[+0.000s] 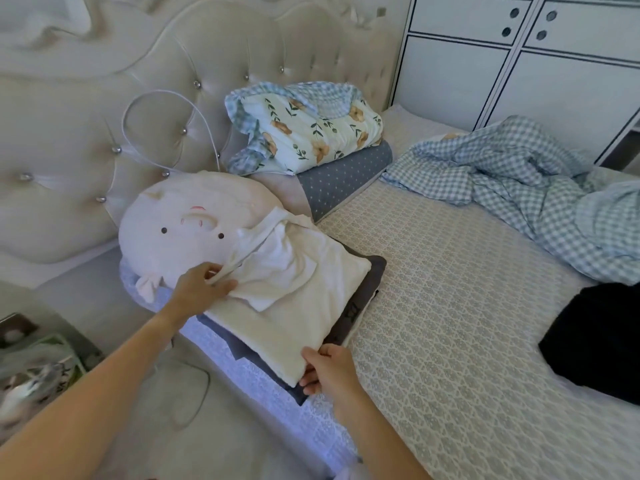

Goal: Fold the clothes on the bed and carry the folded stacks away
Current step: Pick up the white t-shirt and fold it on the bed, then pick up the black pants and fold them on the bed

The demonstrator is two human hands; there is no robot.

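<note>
A stack of folded clothes (298, 317) lies at the bed's near left edge: a cream garment on top of dark grey ones, with a small white top (277, 261) lying loosely over it. My left hand (204, 285) pinches a strap of that white top at the stack's far left corner. At the stack's near corner, my right hand (327, 370) grips the edge, thumb on the cream garment and fingers under the grey layers. A black garment (595, 341) lies unfolded at the right of the bed.
A round white pig-face pillow (180, 223) touches the stack's far side. A floral quilt (311, 129) sits on a dotted pillow by the tufted headboard (86, 126). A rumpled blue checked duvet (519, 181) covers the far right. White cabinets (519, 64) stand behind. A nightstand (38, 355) is at left.
</note>
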